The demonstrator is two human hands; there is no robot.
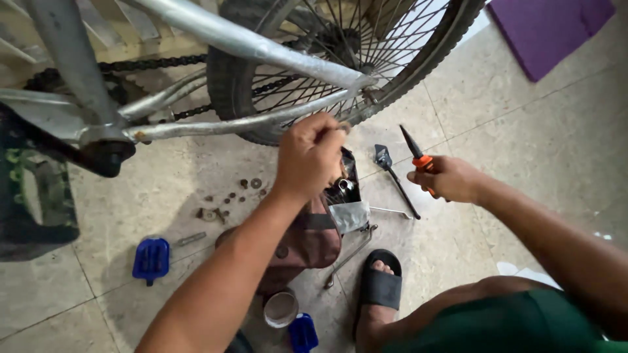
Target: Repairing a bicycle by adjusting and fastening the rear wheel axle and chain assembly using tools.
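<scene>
- My left hand (pixel 313 155) is raised in front of the rear wheel, its fingers (pixel 327 134) pinched narrow on something small that I cannot make out, just below the silver chainstay (pixel 261 119).
- My right hand (pixel 450 178) is closed around the orange handle of a pair of needle-nose pliers (pixel 418 153); their black tip points up and away from me.
- Between my two hands, on the floor, lies a dark tool with a flat head and thin shaft (pixel 392 173).
- Under my left hand sits a brown tool bag (pixel 307 238), open at the top, with metal pieces and a grey pouch (pixel 350 214) showing at its mouth.
- A thin metal rod (pixel 350 256) rests against the bag's right side, near my foot in a black sandal (pixel 381 282).
- Left of the bag, small nuts and washers (pixel 226 199) are scattered on the tile floor (pixel 523 131).
- A blue pedal (pixel 151 259) lies further left; a second blue pedal (pixel 303 332) lies near a small round tin (pixel 280 308) close to me.
- Above everything is the silver bicycle frame (pixel 216 29), its chain (pixel 150 63) and the spoked rear wheel (pixel 340 59).
- A purple mat (pixel 546 29) lies at the far right corner.
</scene>
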